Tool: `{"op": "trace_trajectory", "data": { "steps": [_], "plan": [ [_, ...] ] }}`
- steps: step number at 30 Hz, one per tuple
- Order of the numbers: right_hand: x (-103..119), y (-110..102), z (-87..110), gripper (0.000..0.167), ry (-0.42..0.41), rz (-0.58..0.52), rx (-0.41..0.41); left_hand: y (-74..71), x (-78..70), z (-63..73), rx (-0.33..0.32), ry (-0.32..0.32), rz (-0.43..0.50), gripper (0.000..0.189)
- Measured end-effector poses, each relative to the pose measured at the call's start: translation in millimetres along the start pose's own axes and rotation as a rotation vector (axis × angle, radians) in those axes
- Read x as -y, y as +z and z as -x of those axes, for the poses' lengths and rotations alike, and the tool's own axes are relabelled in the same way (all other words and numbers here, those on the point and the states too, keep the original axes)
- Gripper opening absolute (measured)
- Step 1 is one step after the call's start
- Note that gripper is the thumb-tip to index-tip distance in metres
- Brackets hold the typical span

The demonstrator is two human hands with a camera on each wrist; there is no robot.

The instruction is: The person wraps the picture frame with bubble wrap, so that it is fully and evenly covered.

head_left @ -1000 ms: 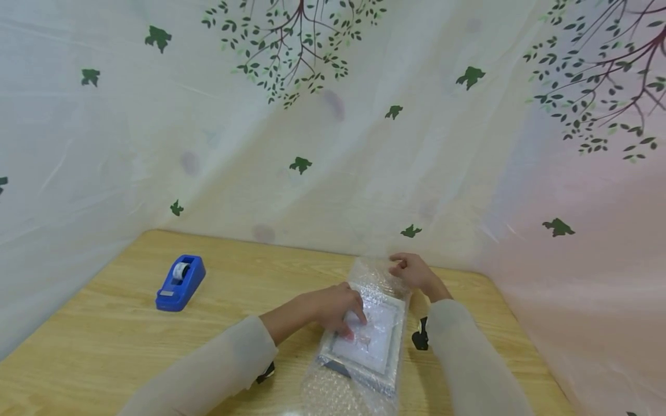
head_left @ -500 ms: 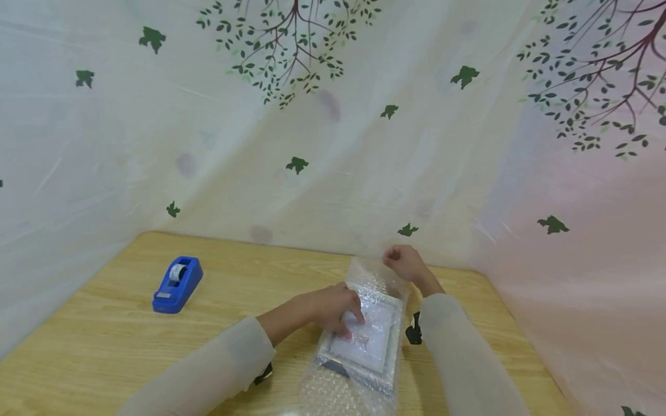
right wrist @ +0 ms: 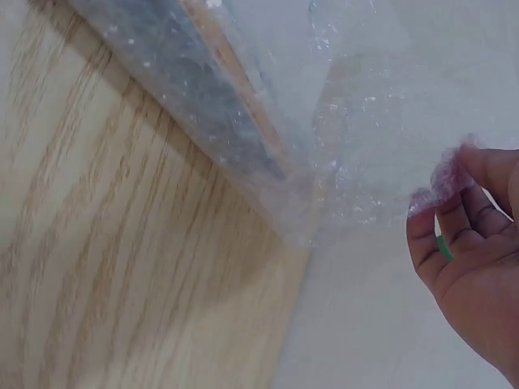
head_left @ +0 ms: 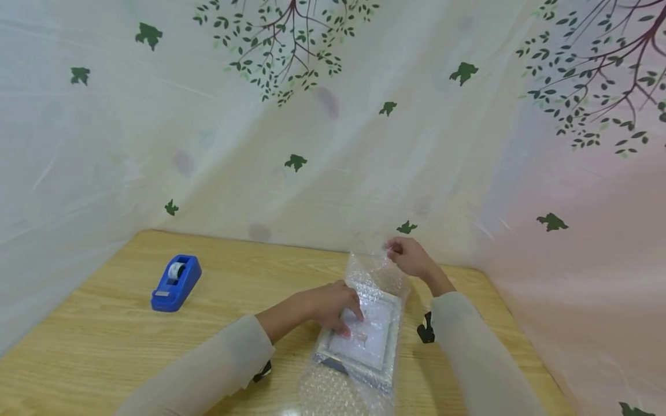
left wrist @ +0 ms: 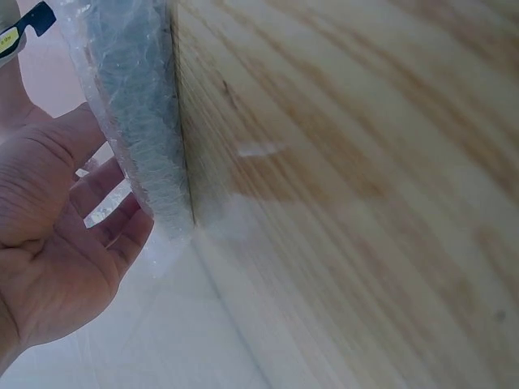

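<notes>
A picture frame (head_left: 377, 352) with a light border lies face up on the wooden table, wrapped in clear bubble wrap (head_left: 330, 393). On its face rests my left hand (head_left: 333, 305), fingers lightly bent and spread, pressing through the wrap. The left wrist view shows that hand (left wrist: 65, 219) against the wrapped frame's edge (left wrist: 142, 113). Beyond the frame's far end, my right hand (head_left: 413, 258) pinches the loose far end of the bubble wrap, lifted off the table. In the right wrist view, the wrap (right wrist: 357, 138) stretches from the frame to the pinching fingertips (right wrist: 474, 158).
A blue tape dispenser (head_left: 176, 283) with a roll of tape stands on the left part of the table (head_left: 93, 346). A pale cloth backdrop (head_left: 234, 144) printed with leaves and branches hangs behind the table and along its sides.
My right hand has closed on the wrap's far end and raised it slightly up and away. My left hand stays on the frame. The view has shifted a little.
</notes>
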State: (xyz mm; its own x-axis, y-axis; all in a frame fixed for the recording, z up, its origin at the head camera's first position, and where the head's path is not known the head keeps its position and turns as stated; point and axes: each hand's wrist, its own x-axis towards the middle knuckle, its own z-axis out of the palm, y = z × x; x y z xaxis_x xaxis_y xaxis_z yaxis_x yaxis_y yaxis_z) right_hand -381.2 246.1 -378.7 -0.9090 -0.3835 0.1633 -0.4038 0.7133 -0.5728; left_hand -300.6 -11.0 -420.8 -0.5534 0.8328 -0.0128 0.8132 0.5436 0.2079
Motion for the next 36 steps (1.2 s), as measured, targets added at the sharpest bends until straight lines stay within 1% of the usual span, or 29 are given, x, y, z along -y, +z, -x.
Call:
{"op": "trace_trajectory", "data": {
  "steps": [7, 11, 15, 18, 22, 25, 28, 36],
  "plan": [
    [5.7, -8.1, 9.2, 0.011, -0.086, 0.019, -0.002, -0.6, -1.6, 1.1, 0.008, -0.007, 0.001, 0.037],
    [15.4, -9.9, 19.2, 0.005, -0.127, 0.032, 0.015, -2.0, -3.4, 3.2, 0.007, -0.014, 0.019, 0.037],
    [25.0, -9.0, 32.6, 0.008, -0.171, 0.043, 0.033, -2.4, -3.7, 3.5, 0.001, -0.011, 0.024, 0.036],
    [31.1, -6.4, 44.9, 0.008, -0.224, 0.058, 0.053, -1.4, -2.6, 2.9, -0.001, -0.011, 0.023, 0.035],
    [36.7, 0.1, 61.0, 0.009, -0.326, 0.119, 0.069, -1.1, -1.9, 3.0, -0.004, -0.010, 0.021, 0.035],
    [37.2, 6.2, 71.4, 0.013, -0.380, 0.175, 0.072, -1.7, -2.1, 3.6, -0.012, -0.002, 0.017, 0.035],
    [35.4, 11.9, 78.8, 0.015, -0.402, 0.206, 0.074, -2.0, -2.2, 3.9, -0.019, 0.015, 0.010, 0.036],
    [31.6, 23.0, 90.6, 0.015, -0.425, 0.228, 0.078, -0.9, -1.4, 4.1, -0.024, 0.038, 0.007, 0.036]
  ]
}}
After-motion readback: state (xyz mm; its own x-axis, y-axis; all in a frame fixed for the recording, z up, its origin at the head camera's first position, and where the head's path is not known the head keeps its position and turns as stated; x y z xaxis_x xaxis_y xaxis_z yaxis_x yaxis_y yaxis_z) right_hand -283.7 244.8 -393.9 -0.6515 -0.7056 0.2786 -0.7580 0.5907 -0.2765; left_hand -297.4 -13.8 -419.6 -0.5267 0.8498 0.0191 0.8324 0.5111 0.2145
